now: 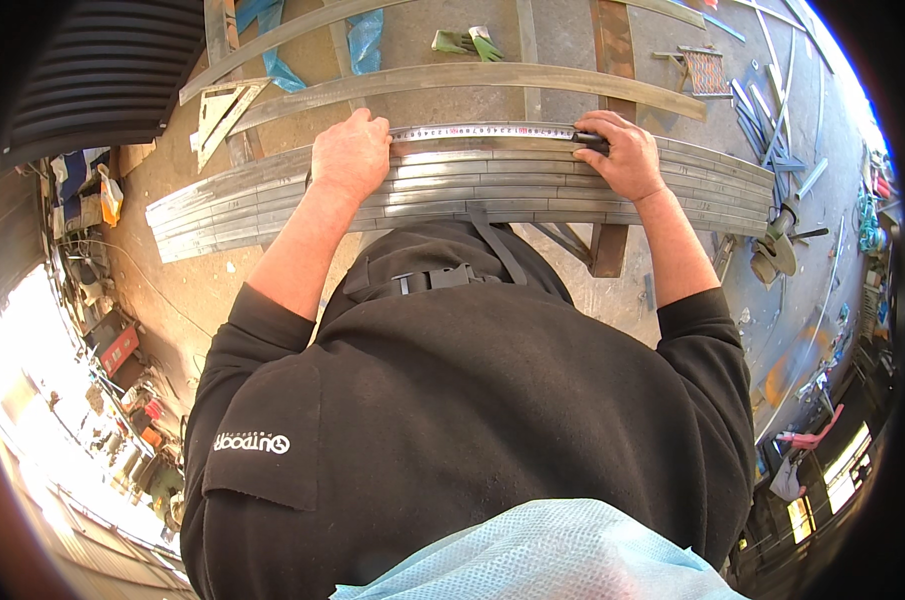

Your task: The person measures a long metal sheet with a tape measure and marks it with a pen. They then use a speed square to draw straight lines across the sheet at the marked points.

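Several grey metal bars lie side by side in front of me, with pencil-like marks and cross lines on them. Along their far edge runs the pale blade of a tape measure, stretched between my two hands. My right hand is closed around the dark tape case, near the right part of the bars. At the blade's other end, my left hand is closed with its fingers curled over the far bar's edge. The fingertips are partly hidden there, but they appear to grip the blade's end.
Beyond the bars a set square rests at the left, near more long metal strips. Green gloves lie on the floor farther off. An angle grinder sits by the bars' right end. Metal offcuts are piled at the right.
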Demonstrator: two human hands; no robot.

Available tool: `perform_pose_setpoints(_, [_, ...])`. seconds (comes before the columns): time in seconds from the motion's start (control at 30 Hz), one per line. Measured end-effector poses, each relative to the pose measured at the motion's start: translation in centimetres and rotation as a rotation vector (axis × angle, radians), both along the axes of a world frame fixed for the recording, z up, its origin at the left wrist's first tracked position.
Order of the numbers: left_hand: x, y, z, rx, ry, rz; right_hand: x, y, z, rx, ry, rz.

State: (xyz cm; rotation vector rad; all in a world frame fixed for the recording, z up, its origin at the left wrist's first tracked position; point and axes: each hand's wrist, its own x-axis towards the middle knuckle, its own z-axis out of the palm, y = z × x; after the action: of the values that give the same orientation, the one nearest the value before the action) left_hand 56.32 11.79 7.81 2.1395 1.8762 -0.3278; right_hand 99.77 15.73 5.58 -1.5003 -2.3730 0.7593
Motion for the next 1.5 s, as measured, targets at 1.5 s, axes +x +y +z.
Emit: perform_pose_setpoints(1.5, [-0.6,-0.1,0.7,0.019,-0.054,-0.016,0.4,-1.8,0.5,-0.064,-0.009,-0.176])
